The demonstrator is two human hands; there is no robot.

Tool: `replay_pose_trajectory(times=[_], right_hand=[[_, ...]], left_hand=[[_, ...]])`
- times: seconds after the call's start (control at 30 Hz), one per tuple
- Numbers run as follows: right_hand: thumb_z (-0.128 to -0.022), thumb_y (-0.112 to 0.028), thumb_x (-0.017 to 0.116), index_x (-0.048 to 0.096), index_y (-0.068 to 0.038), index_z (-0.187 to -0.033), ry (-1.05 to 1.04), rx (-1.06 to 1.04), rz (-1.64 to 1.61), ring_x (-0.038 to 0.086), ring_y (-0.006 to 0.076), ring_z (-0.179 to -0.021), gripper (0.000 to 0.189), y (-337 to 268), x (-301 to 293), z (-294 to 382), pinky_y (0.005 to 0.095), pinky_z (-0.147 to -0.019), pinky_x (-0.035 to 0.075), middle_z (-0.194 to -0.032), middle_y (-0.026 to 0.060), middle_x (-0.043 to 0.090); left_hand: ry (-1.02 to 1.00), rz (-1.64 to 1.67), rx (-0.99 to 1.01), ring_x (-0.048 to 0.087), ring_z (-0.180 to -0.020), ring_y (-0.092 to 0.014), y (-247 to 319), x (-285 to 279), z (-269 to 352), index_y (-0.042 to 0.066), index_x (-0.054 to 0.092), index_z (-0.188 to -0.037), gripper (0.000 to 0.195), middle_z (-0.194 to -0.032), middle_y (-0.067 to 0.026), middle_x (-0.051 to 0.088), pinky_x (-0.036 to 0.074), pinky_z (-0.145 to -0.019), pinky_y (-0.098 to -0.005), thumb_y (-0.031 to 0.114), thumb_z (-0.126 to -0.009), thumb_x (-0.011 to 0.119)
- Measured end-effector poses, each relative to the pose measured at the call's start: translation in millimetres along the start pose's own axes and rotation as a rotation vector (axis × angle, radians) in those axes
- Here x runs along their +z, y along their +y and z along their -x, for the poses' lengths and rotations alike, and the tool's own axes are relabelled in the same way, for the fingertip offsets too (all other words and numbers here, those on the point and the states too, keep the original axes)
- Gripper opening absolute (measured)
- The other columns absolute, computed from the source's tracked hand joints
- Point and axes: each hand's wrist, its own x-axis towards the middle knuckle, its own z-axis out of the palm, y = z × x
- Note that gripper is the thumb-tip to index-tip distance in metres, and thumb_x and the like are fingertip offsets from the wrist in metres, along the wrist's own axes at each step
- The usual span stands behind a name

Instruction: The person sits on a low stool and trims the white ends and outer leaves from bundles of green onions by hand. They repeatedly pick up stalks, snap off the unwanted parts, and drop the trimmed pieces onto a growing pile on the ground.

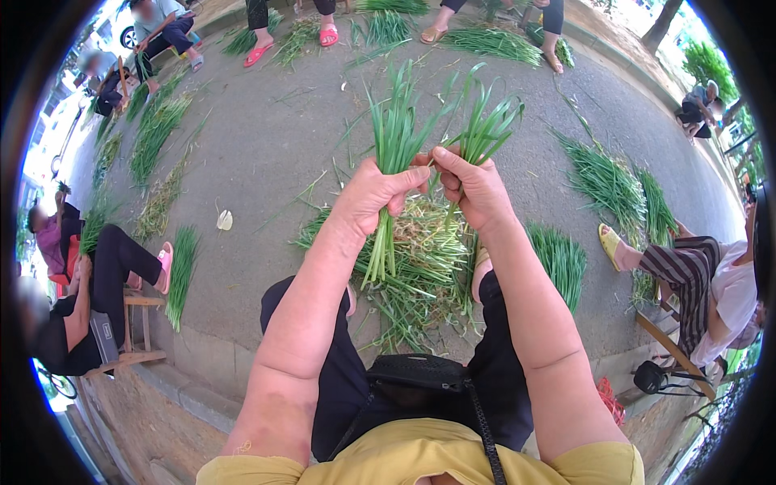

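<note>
My left hand (385, 191) grips a bunch of garlic chives (397, 130), green blades up and pale stem ends hanging below the fist. A smaller bunch of chives (485, 124) is in my right hand (473, 182), its leaves fanning away from me. The two hands are side by side, fingertips nearly meeting; whether they touch, I cannot tell. Beneath them, between my feet, lies a heap of loose chives (424, 260) with pale stem ends and dry, yellowish trimmings. A tidy pile of chives (558, 264) rests on the pavement beyond my right forearm.
Chive piles lie at the left (159, 133), at the right (603, 179) and at the far side (494, 43). Seated people surround the paved ground (267, 133). A black bag (418, 370) sits on my lap. Red twine (611, 400) lies by my right elbow.
</note>
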Motion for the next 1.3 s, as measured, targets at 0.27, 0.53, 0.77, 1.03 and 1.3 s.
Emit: replay_pose_trajectory(times=[0.27,0.53,0.77,1.03,1.3], right_hand=[[-0.081,-0.018,0.071,0.063,-0.006,-0.084,0.047,-0.063,-0.091,0.040,0.0037,-0.052,0.014,7,-1,-2,0.0203,-0.044,0.028,-0.062,-0.0057,0.046],[-0.086,-0.020,0.065,0.061,-0.004,-0.094,0.068,-0.083,-0.050,0.048,0.0059,-0.061,0.018,-1,-8,-5,0.0196,-0.046,0.032,-0.076,-0.0001,0.057],[-0.087,-0.018,0.063,0.065,-0.004,-0.092,0.061,-0.177,0.239,0.048,0.0040,-0.059,0.016,0,-4,-3,0.0195,-0.046,0.033,-0.076,-0.0003,0.060],[-0.088,-0.017,0.061,0.065,-0.004,-0.091,0.071,-0.176,0.296,0.047,0.0030,-0.057,0.014,-1,0,-1,0.0190,-0.046,0.033,-0.074,-0.0010,0.060],[-0.088,-0.018,0.060,0.064,-0.005,-0.091,0.056,-0.141,0.128,0.048,0.0033,-0.060,0.014,6,-2,-3,0.0185,-0.048,0.034,-0.079,0.0000,0.061]], left_hand=[[0.022,-0.008,-0.028,0.042,-0.037,-0.004,-4,-2,-2,0.001,0.062,-0.090,0.018,-0.068,-0.0046,0.060,0.030,-0.036,-0.0182,0.014,-0.079,0.069],[0.092,0.011,-0.049,0.043,-0.039,-0.005,-10,-8,0,0.003,0.064,-0.085,0.017,-0.067,-0.0026,0.061,0.029,-0.036,-0.0197,0.012,-0.074,0.073],[0.166,-0.161,-0.022,0.042,-0.041,-0.004,-11,-7,-3,0.003,0.065,-0.084,0.021,-0.063,-0.0013,0.059,0.027,-0.036,-0.0193,0.010,-0.070,0.077],[0.044,-0.061,-0.026,0.042,-0.038,-0.005,-15,-7,-4,0.000,0.065,-0.083,0.016,-0.065,-0.0096,0.064,0.029,-0.035,-0.0193,0.014,-0.075,0.069],[0.181,0.107,-0.103,0.044,-0.040,-0.005,-10,-12,-3,-0.001,0.064,-0.087,0.016,-0.071,-0.0115,0.065,0.032,-0.038,-0.0200,0.012,-0.078,0.065]])
